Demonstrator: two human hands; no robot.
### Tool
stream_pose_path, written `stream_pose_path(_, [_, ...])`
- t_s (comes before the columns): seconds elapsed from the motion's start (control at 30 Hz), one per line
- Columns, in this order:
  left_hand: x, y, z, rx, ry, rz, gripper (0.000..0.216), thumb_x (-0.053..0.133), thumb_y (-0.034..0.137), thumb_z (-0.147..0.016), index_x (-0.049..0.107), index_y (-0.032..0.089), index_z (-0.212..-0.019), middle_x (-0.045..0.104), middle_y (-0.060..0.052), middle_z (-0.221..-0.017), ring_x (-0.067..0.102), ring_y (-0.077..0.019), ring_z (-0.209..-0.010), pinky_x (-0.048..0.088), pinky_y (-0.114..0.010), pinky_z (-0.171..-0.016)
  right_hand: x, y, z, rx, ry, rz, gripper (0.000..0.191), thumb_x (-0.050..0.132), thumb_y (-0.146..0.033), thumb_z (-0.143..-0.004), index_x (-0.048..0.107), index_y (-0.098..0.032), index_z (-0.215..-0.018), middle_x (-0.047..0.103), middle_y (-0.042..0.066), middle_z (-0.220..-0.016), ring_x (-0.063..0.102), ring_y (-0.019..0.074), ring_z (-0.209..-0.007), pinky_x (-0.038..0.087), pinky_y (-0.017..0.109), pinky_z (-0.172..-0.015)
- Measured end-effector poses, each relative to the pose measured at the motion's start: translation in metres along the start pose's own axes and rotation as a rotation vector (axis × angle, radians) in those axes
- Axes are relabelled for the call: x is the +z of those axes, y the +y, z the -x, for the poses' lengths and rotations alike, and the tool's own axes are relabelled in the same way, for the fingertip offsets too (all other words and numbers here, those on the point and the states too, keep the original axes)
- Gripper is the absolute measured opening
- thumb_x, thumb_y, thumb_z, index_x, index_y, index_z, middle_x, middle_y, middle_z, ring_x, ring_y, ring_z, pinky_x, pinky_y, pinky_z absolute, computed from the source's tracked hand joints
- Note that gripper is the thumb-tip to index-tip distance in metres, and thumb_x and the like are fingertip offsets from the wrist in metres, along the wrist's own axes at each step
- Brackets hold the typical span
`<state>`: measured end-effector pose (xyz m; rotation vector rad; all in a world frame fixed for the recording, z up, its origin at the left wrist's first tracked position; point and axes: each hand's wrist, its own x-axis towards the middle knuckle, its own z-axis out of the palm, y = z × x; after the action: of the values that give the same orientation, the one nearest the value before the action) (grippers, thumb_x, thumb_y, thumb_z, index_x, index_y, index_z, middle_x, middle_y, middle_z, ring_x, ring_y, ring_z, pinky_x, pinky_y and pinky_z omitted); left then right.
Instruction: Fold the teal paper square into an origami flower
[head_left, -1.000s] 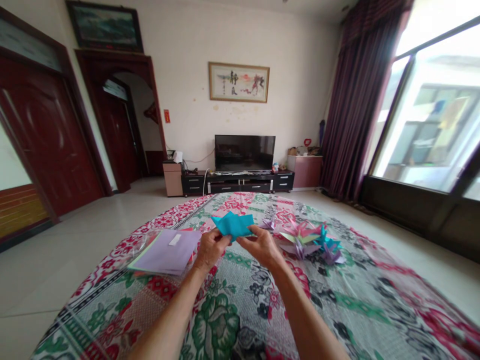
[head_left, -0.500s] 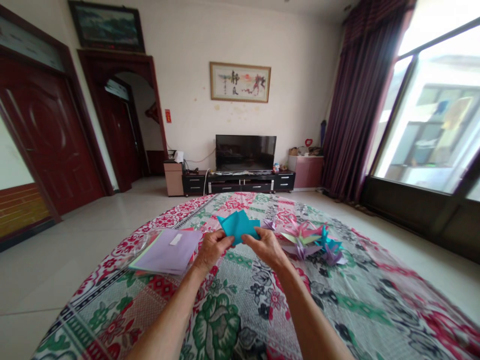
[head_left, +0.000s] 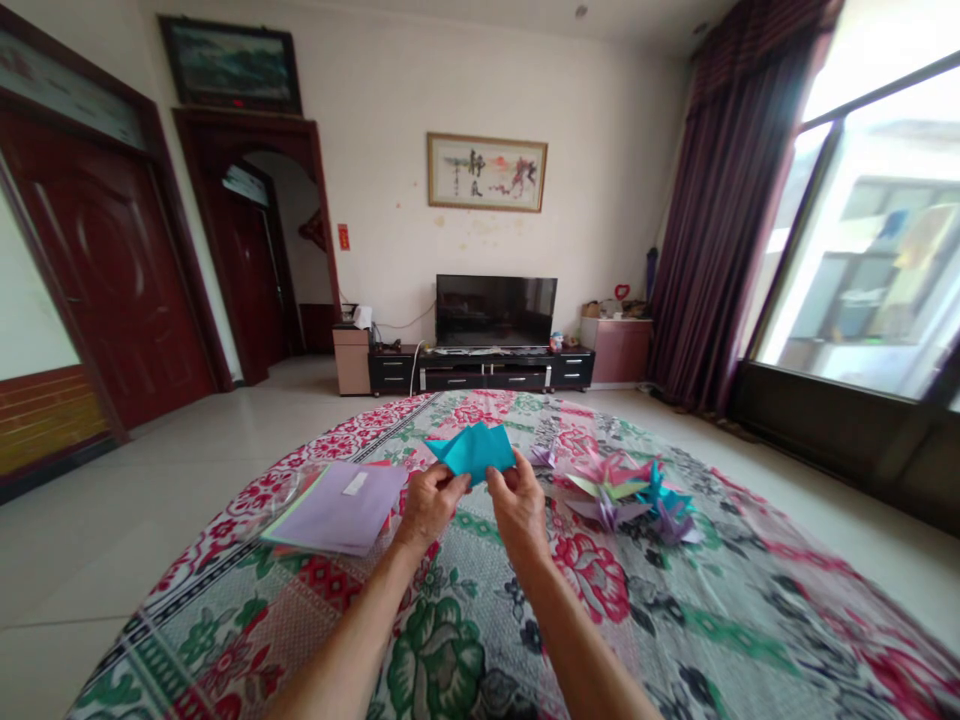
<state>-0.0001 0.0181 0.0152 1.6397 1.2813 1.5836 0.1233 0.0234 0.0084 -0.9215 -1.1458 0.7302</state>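
Note:
A folded sheet of blue origami paper (head_left: pixel 474 450) is held up over the table between both hands, with a pointed tip sticking out to the left. My left hand (head_left: pixel 433 503) pinches its lower left edge between thumb and fingers. At the lower right edge, my right hand (head_left: pixel 519 500) grips it, thumb in front and fingers behind. Beyond the right hand lies a cluster of folded paper cranes: a purple one (head_left: pixel 609 511), a blue one (head_left: pixel 663 492) and a pink one (head_left: pixel 606 468). A small purple folded piece (head_left: pixel 544 456) rests apart, behind the right hand.
Left of my hands is a stack of coloured paper (head_left: pixel 330 510), purple on top with a white label, beside clear plastic wrapping. A floral tablecloth (head_left: pixel 435 650) covers the round table. A television (head_left: pixel 496 311) stands on a low black cabinet against the far wall.
The right hand has shifted its grip and turned more upright, its fingers now behind the paper. The blue paper's right part has tilted and its left tip points further out.

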Motion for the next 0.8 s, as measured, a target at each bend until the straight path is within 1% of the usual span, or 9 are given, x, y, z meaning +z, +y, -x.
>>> stream_pose_path(0.07, [0.000, 0.001, 0.001, 0.009, 0.009, -0.026, 0.023, 0.060, 0.036, -0.069, 0.064, 0.015, -0.059, 0.063, -0.001, -0.056, 0.054, -0.0138, -0.055, 0.040, -0.022, -0.055, -0.001, -0.001, 0.000, -0.024, -0.005, 0.037, 0.051, 0.053, -0.035, -0.076, 0.048, -0.012, -0.122, 0.051, -0.006, -0.059, 0.047, 0.0107, -0.053, 0.041, 0.022, -0.054])
stream_pose_path(0.13, [0.000, 0.001, 0.001, 0.014, 0.004, -0.029, 0.023, 0.060, 0.036, -0.069, 0.064, 0.015, -0.060, 0.063, 0.000, -0.056, 0.055, -0.0137, -0.054, 0.039, -0.022, -0.054, 0.000, -0.003, 0.001, -0.035, -0.019, 0.041, 0.052, 0.050, -0.034, -0.078, 0.045, -0.012, -0.125, 0.049, -0.006, -0.058, 0.045, 0.0104, -0.052, 0.040, 0.022, -0.053])
stream_pose_path(0.2, [0.000, 0.000, 0.001, 0.027, -0.006, -0.022, 0.022, 0.059, 0.035, -0.070, 0.065, 0.015, -0.061, 0.064, -0.001, -0.058, 0.056, -0.0137, -0.055, 0.040, -0.022, -0.054, 0.001, -0.006, 0.003, -0.043, -0.056, 0.002, 0.055, 0.050, -0.032, -0.077, 0.041, -0.014, -0.128, 0.056, -0.003, -0.068, 0.051, 0.0114, -0.058, 0.044, 0.023, -0.057])
stream_pose_path(0.27, [0.000, -0.001, 0.001, 0.034, -0.009, -0.018, 0.021, 0.059, 0.034, -0.070, 0.065, 0.016, -0.062, 0.065, -0.001, -0.060, 0.057, -0.0139, -0.056, 0.040, -0.022, -0.054, 0.001, -0.010, 0.004, -0.036, -0.094, -0.039, 0.058, 0.053, -0.031, -0.076, 0.038, -0.015, -0.129, 0.062, 0.002, -0.082, 0.057, 0.0137, -0.070, 0.047, 0.024, -0.063])
stream_pose_path(0.3, [0.001, -0.001, 0.001, 0.035, -0.009, -0.020, 0.020, 0.059, 0.034, -0.070, 0.065, 0.016, -0.062, 0.065, 0.000, -0.061, 0.057, -0.0140, -0.056, 0.040, -0.021, -0.053, 0.001, -0.012, 0.004, -0.027, -0.103, -0.044, 0.059, 0.055, -0.031, -0.075, 0.038, -0.015, -0.129, 0.063, 0.004, -0.087, 0.059, 0.0150, -0.075, 0.048, 0.025, -0.066])
stream_pose_path(0.37, [0.001, -0.002, 0.001, 0.028, -0.012, -0.023, 0.020, 0.059, 0.034, -0.070, 0.065, 0.017, -0.062, 0.065, 0.000, -0.059, 0.057, -0.0141, -0.055, 0.040, -0.021, -0.053, 0.000, -0.015, 0.004, -0.008, -0.101, -0.029, 0.058, 0.057, -0.031, -0.073, 0.040, -0.016, -0.126, 0.064, 0.006, -0.091, 0.061, 0.0170, -0.079, 0.049, 0.027, -0.068])
stream_pose_path(0.6, [0.001, 0.002, 0.002, 0.010, -0.016, -0.005, 0.018, 0.060, 0.033, -0.070, 0.064, 0.017, -0.062, 0.064, 0.000, -0.055, 0.058, -0.0152, -0.054, 0.041, -0.022, -0.052, -0.002, -0.011, -0.001, -0.051, -0.156, -0.068, 0.036, 0.058, -0.030, -0.072, 0.053, -0.017, -0.106, 0.066, 0.005, -0.088, 0.062, 0.0173, -0.077, 0.050, 0.029, -0.071])
stream_pose_path(0.73, [0.002, 0.007, 0.003, -0.031, -0.033, 0.012, 0.019, 0.061, 0.034, -0.069, 0.065, 0.017, -0.061, 0.063, 0.000, -0.053, 0.058, -0.0154, -0.052, 0.042, -0.023, -0.053, -0.001, -0.010, -0.002, -0.051, -0.151, -0.121, 0.036, 0.058, -0.030, -0.070, 0.055, -0.016, -0.103, 0.065, 0.003, -0.079, 0.060, 0.0156, -0.070, 0.048, 0.028, -0.068])
stream_pose_path(0.8, [0.002, 0.007, 0.003, -0.051, -0.058, 0.040, 0.020, 0.061, 0.035, -0.069, 0.067, 0.016, -0.067, 0.065, -0.002, -0.056, 0.059, -0.0159, -0.054, 0.042, -0.023, -0.053, -0.001, -0.010, -0.003, -0.034, -0.132, -0.134, 0.036, 0.057, -0.032, -0.071, 0.056, -0.015, -0.103, 0.064, 0.001, -0.075, 0.057, 0.0143, -0.066, 0.047, 0.026, -0.064])
